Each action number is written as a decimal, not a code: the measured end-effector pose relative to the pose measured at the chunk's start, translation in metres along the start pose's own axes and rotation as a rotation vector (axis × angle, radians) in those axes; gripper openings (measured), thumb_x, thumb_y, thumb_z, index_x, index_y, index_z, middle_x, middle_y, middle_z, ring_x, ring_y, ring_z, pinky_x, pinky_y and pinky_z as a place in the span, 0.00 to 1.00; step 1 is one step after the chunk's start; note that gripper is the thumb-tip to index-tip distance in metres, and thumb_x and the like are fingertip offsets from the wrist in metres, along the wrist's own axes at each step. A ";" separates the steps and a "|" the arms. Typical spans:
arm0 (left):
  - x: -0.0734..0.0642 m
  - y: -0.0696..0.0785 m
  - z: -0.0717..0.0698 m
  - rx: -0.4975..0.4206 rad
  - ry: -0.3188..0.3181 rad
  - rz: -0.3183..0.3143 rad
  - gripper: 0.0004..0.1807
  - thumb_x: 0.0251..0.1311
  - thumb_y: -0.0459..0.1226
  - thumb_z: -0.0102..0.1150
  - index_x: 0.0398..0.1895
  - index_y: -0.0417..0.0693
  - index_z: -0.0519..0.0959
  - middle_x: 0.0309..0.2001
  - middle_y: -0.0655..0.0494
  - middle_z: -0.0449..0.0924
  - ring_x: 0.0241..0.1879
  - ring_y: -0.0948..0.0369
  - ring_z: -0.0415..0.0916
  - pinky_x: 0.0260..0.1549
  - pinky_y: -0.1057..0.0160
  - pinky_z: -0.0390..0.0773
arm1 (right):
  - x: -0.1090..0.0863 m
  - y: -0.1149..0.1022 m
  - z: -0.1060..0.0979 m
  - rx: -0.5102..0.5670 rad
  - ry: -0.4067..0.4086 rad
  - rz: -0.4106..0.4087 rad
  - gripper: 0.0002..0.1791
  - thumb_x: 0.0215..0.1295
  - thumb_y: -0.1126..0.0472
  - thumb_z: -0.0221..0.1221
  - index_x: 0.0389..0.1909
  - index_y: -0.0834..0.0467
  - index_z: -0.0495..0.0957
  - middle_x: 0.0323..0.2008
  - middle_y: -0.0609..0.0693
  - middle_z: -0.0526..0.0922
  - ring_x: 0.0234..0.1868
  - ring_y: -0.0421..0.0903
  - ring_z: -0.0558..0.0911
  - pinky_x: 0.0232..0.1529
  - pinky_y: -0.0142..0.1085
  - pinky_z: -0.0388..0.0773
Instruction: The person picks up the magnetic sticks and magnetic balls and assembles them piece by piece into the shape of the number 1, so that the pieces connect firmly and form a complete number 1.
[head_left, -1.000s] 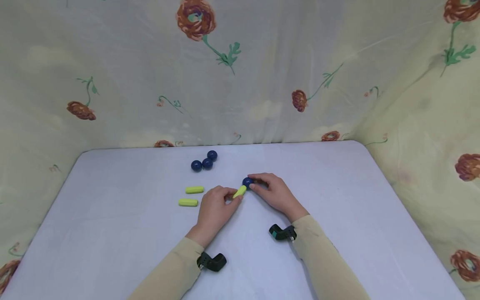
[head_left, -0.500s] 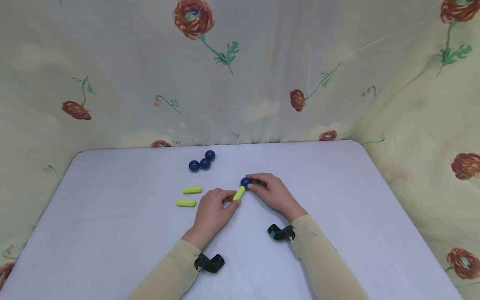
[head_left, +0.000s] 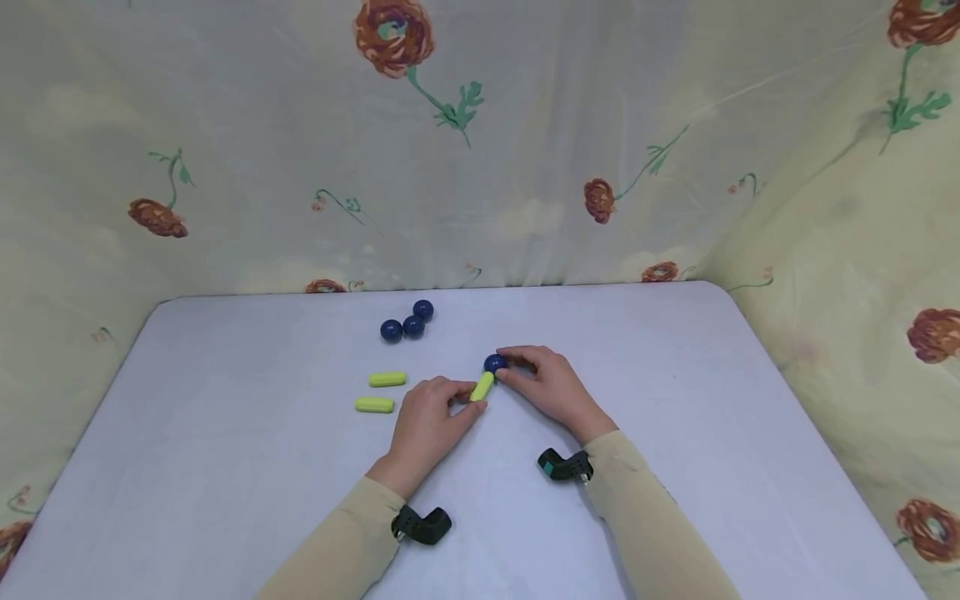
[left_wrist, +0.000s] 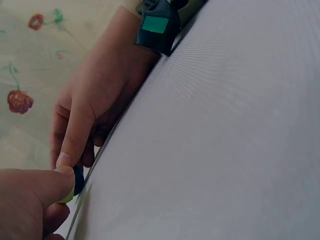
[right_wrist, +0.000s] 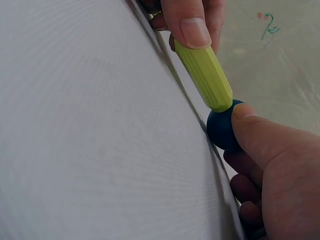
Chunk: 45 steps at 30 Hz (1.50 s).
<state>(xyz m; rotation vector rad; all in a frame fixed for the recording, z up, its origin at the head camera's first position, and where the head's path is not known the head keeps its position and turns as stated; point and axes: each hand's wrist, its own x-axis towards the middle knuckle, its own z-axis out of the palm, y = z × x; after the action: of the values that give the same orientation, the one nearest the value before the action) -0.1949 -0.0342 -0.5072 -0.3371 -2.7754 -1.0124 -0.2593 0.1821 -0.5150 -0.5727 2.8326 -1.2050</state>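
My left hand [head_left: 431, 421] pinches a yellow-green ridged stick [right_wrist: 206, 77] between thumb and fingers near one end. The stick's other end meets a dark blue ball [right_wrist: 222, 131], which my right hand [head_left: 551, 392] holds between thumb and fingers. In the right wrist view the stick slants down onto the ball's upper side. From the left wrist view, my left thumb hides most of the stick, and only a bit of the blue ball [left_wrist: 79, 181] shows behind it.
On the white table [head_left: 225, 467], two more yellow-green sticks [head_left: 387, 379] lie left of my left hand. Further back sit three blue balls [head_left: 413, 326] close together. A flower-printed curtain [head_left: 495, 208] hangs behind the table's far edge. Each wrist wears a black camera band [head_left: 422, 526].
The stick in my left hand has turned slightly steeper against the ball, and the left fingers have shifted a little along it. My right hand and the ball stay nearly still.
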 end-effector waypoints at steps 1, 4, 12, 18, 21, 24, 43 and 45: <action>0.000 0.000 0.000 -0.001 0.000 -0.001 0.18 0.60 0.50 0.68 0.50 0.53 0.86 0.35 0.63 0.81 0.33 0.65 0.71 0.34 0.63 0.70 | 0.000 0.000 0.000 0.001 0.002 0.004 0.24 0.66 0.39 0.61 0.58 0.45 0.80 0.54 0.43 0.81 0.56 0.44 0.77 0.56 0.46 0.74; 0.000 0.001 0.000 0.001 0.000 -0.003 0.18 0.60 0.50 0.68 0.50 0.53 0.86 0.35 0.64 0.81 0.32 0.64 0.71 0.34 0.62 0.70 | 0.000 -0.001 0.000 0.010 0.005 0.013 0.24 0.65 0.39 0.61 0.58 0.45 0.80 0.54 0.43 0.81 0.56 0.44 0.78 0.56 0.46 0.74; 0.001 0.001 0.000 -0.001 0.007 0.007 0.18 0.59 0.50 0.69 0.49 0.52 0.86 0.33 0.65 0.81 0.31 0.64 0.70 0.34 0.62 0.69 | -0.001 -0.002 -0.001 0.024 0.012 0.028 0.24 0.65 0.38 0.60 0.57 0.45 0.81 0.53 0.43 0.82 0.56 0.45 0.77 0.56 0.46 0.73; 0.002 0.000 0.001 -0.021 -0.008 0.004 0.19 0.59 0.50 0.69 0.49 0.52 0.86 0.33 0.64 0.81 0.31 0.64 0.70 0.33 0.62 0.69 | -0.001 -0.001 0.000 0.023 0.015 0.028 0.24 0.65 0.39 0.61 0.58 0.45 0.81 0.54 0.43 0.82 0.57 0.45 0.77 0.57 0.46 0.73; 0.002 0.000 -0.003 -0.035 -0.048 -0.021 0.20 0.58 0.50 0.69 0.50 0.52 0.85 0.35 0.64 0.80 0.32 0.64 0.71 0.35 0.62 0.71 | -0.001 0.000 0.000 0.021 0.019 0.030 0.24 0.65 0.39 0.61 0.57 0.45 0.81 0.53 0.42 0.82 0.55 0.44 0.78 0.55 0.45 0.74; 0.003 0.001 -0.014 -0.045 -0.084 -0.052 0.22 0.58 0.50 0.70 0.53 0.52 0.84 0.37 0.64 0.81 0.35 0.64 0.74 0.37 0.62 0.74 | -0.001 0.000 0.000 0.016 0.019 0.036 0.24 0.65 0.39 0.61 0.57 0.45 0.81 0.51 0.41 0.82 0.51 0.43 0.78 0.53 0.45 0.74; 0.033 -0.050 -0.099 -0.078 -0.070 -0.241 0.24 0.63 0.48 0.66 0.60 0.50 0.79 0.52 0.55 0.80 0.49 0.54 0.74 0.46 0.54 0.74 | -0.001 0.001 0.001 0.022 0.023 0.036 0.23 0.64 0.38 0.61 0.56 0.44 0.81 0.51 0.40 0.82 0.51 0.42 0.78 0.54 0.43 0.73; 0.038 -0.058 -0.101 -0.095 -0.057 -0.260 0.24 0.63 0.48 0.66 0.60 0.50 0.79 0.52 0.55 0.79 0.49 0.54 0.74 0.46 0.53 0.74 | -0.001 0.001 0.000 0.023 0.026 0.033 0.23 0.65 0.38 0.61 0.56 0.44 0.81 0.51 0.40 0.82 0.52 0.42 0.78 0.54 0.44 0.73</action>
<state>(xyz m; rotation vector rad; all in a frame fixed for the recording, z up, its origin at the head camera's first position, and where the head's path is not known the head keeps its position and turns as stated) -0.2384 -0.1377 -0.4575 -0.0152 -2.8824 -1.2127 -0.2584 0.1828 -0.5161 -0.5103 2.8336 -1.2478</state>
